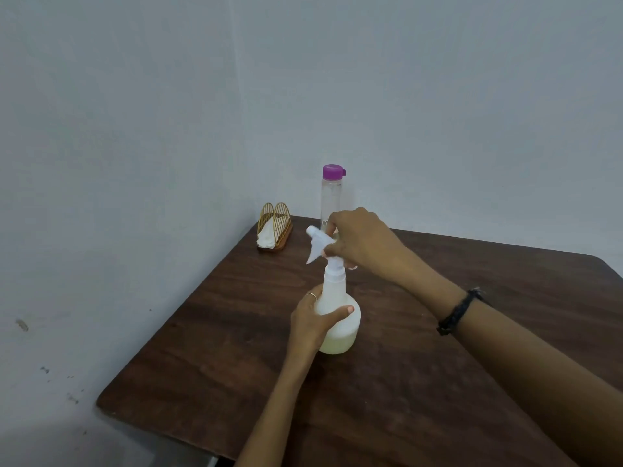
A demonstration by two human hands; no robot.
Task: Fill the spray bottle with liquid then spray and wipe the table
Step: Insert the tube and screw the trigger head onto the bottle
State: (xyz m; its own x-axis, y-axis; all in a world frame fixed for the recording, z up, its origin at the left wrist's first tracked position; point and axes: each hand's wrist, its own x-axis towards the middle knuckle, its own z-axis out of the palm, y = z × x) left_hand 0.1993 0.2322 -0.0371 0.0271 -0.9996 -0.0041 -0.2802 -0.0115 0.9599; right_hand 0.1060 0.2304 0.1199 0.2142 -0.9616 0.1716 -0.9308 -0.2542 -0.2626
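A white translucent spray bottle (340,328) stands upright on the dark wooden table (209,348), with pale liquid in its lower part. My left hand (312,323) is wrapped around its body. My right hand (360,239) grips the white trigger head (318,246), which sits on the bottle's neck with its nozzle pointing left. Behind them a tall clear bottle (332,197) with a purple cap stands closed; its lower part is hidden by my right hand.
A gold wire napkin holder (273,227) with white tissue stands at the table's far left corner, close to the wall. The table's left edge runs diagonally toward me. Bare tabletop lies on the right and in front.
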